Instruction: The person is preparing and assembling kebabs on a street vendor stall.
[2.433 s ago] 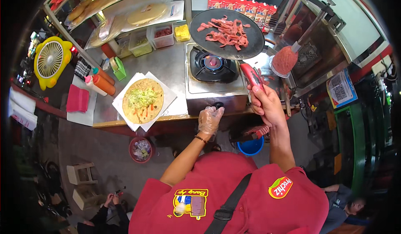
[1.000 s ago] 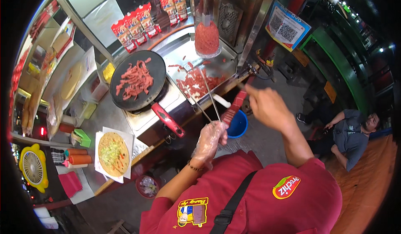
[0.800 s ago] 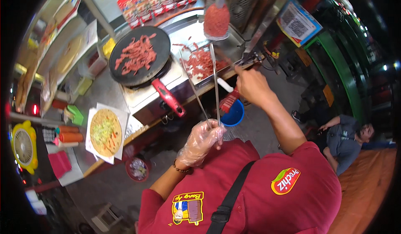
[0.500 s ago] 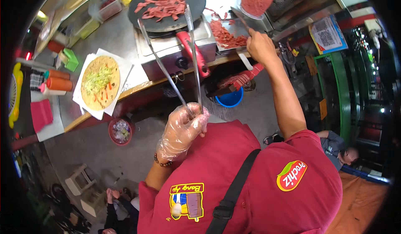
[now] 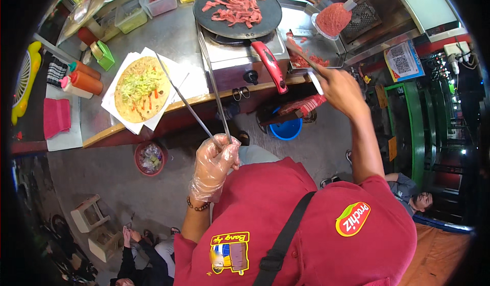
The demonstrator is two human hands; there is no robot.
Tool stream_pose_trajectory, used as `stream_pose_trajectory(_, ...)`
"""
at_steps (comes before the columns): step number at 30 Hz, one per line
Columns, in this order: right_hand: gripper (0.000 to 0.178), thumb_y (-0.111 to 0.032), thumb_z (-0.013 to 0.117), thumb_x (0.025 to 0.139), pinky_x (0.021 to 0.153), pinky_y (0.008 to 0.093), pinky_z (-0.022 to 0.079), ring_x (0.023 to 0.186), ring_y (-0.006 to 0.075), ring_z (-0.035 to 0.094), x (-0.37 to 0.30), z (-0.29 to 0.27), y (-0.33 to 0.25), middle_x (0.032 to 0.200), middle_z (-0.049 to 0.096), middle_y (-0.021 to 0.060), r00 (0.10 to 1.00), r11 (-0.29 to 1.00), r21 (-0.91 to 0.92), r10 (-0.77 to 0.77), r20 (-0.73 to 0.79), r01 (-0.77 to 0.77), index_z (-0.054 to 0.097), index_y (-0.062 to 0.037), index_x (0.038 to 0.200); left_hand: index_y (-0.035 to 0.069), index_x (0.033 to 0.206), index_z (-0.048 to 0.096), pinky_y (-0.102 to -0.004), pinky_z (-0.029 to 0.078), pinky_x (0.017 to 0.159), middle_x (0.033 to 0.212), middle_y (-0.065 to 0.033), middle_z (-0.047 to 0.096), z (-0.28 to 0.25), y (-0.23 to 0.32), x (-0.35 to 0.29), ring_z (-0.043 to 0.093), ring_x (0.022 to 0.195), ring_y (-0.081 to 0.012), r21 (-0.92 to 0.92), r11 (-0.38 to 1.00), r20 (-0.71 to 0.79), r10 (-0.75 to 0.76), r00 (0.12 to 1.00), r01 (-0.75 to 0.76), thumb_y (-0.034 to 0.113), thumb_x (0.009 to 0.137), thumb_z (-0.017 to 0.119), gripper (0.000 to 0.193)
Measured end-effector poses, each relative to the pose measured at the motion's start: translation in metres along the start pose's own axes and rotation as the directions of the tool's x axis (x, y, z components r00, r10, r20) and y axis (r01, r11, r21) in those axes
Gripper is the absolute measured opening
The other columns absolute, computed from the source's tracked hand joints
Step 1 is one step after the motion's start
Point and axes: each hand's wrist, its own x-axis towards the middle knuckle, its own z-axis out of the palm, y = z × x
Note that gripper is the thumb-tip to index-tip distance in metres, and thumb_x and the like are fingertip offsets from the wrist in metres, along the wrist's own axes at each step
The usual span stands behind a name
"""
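Note:
My left hand (image 5: pixel 214 164), in a clear plastic glove, grips long metal tongs (image 5: pixel 204 89) whose tips reach up toward the stove. My right hand (image 5: pixel 341 89) holds a white-handled scoop (image 5: pixel 305 64) over a steel tray of red meat strips (image 5: pixel 309 48). A black round pan (image 5: pixel 237 7) with a red handle holds red meat strips on a small gas stove (image 5: pixel 240 56). A flatbread with shredded greens (image 5: pixel 140 88) lies on white paper on the steel counter.
Orange sauce bottles (image 5: pixel 84 79), a green container (image 5: pixel 104 55) and clear tubs (image 5: pixel 130 18) stand on the counter's left. A cone of red meat (image 5: pixel 333 18) hangs by a grill. Below are a blue bucket (image 5: pixel 286 128), a red bin (image 5: pixel 149 158) and seated people (image 5: pixel 408 194).
The view has swung so the counter is at the top. My left hand took up the tongs and drew them toward my chest; my right hand moved from the pan handle to the meat tray.

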Motion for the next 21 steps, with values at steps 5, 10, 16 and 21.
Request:
stream_pose_trajectory(5,0.039,-0.018,0.056,0.095,0.094,0.0505,0.054,0.101,0.0455,0.069,-0.001,-0.010,0.062,0.108,0.071,0.0282,0.979,0.993,0.027,0.117,-0.169,-0.114,0.071,-0.0037,0.128,-0.001,0.106,0.065,-0.0253,0.052,0.059,0.075,-0.0042,0.063,-0.003,0.008,0.010,0.061,0.064,-0.0110,0.085,0.996,0.053,0.019,0.998,-0.024,0.019,0.102,0.066,0.020)
stream_pose_trajectory(10,0.038,-0.018,0.057,0.094,0.089,0.0534,0.054,0.096,0.0470,0.069,-0.026,0.007,0.056,0.102,0.071,0.0283,0.990,0.994,0.106,0.047,-0.135,-0.033,0.071,-0.0051,0.126,0.001,0.108,0.066,-0.0241,0.053,0.060,0.077,-0.0033,0.064,-0.003,0.012,0.016,0.062,0.065,-0.0096,0.080,0.997,0.067,0.013,0.998,-0.018,0.012,0.100,0.068,0.013)
stream_pose_trajectory(16,0.037,-0.016,0.059,0.094,0.084,0.0563,0.053,0.090,0.0480,0.068,0.007,0.008,0.064,0.093,0.071,0.0283,0.986,0.989,0.147,0.031,-0.162,-0.007,0.071,-0.0077,0.128,-0.002,0.103,0.064,-0.0254,0.053,0.059,0.075,-0.0054,0.064,0.033,0.032,0.036,0.062,0.066,-0.0120,0.167,0.983,0.047,0.064,0.997,-0.071,0.018,0.101,0.068,0.021)
stream_pose_trajectory(21,0.041,-0.014,0.060,0.092,0.080,0.0556,0.053,0.087,0.0468,0.068,-0.037,-0.030,0.084,0.088,0.070,0.0275,0.998,0.967,0.252,-0.045,0.035,0.034,0.070,-0.0094,0.131,-0.002,0.104,0.063,-0.0256,0.053,0.058,0.074,-0.0069,0.064,0.055,0.027,0.057,0.062,0.066,-0.0129,0.218,0.972,-0.004,0.091,0.996,-0.088,0.020,0.101,0.067,0.023)
